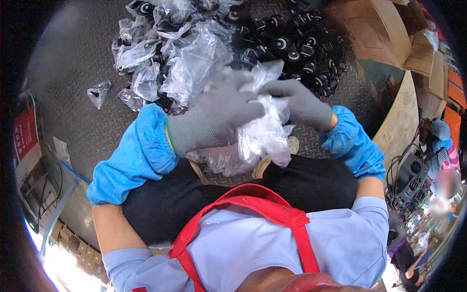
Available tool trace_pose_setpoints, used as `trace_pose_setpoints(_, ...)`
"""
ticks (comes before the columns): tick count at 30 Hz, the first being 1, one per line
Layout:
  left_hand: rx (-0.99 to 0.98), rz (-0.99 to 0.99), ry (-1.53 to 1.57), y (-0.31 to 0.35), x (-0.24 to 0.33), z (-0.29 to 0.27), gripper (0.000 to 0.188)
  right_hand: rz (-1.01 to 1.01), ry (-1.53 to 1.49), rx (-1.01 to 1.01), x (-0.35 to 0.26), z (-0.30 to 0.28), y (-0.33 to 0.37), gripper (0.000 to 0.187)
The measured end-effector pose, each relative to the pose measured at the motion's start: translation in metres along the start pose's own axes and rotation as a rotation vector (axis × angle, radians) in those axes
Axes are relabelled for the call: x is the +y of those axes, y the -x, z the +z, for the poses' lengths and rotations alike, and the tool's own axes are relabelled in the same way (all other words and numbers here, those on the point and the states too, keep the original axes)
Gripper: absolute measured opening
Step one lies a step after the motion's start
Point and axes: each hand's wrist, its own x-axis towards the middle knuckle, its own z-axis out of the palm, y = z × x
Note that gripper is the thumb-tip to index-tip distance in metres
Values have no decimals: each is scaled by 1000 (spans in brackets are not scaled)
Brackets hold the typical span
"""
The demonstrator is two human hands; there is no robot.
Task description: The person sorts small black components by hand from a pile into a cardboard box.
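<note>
Both my hands wear grey knit gloves and meet over a bunch of clear plastic bags (265, 131) in front of my knees. My left hand (221, 112) is curled against the bags' left side, partly blurred by motion. Opposite it, my right hand (296, 100) is closed on the upper right of the plastic, fingers bent inward. Whether anything is inside these bags I cannot tell. Just beyond lies a heap of bagged pieces (197, 58), with dark wheels showing through some. To its right is a pile of loose black caster wheels (306, 46).
A patterned metal plate floor (68, 73) lies under the piles. One small plastic bag (99, 93) sits apart on the left. Open cardboard boxes (369, 31) stand at the far right, near a curved board (396, 114). Another person (442, 134) is at the right edge.
</note>
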Motion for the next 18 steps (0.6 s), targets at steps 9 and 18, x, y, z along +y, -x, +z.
trace_pose_setpoints(9,-275,-128,399,16,13,22,44,-200,1170,281,10,19,-92,24)
trace_pose_setpoints(18,-227,-182,355,27,7,19,44,-218,1183,633,12,-21,-63,9)
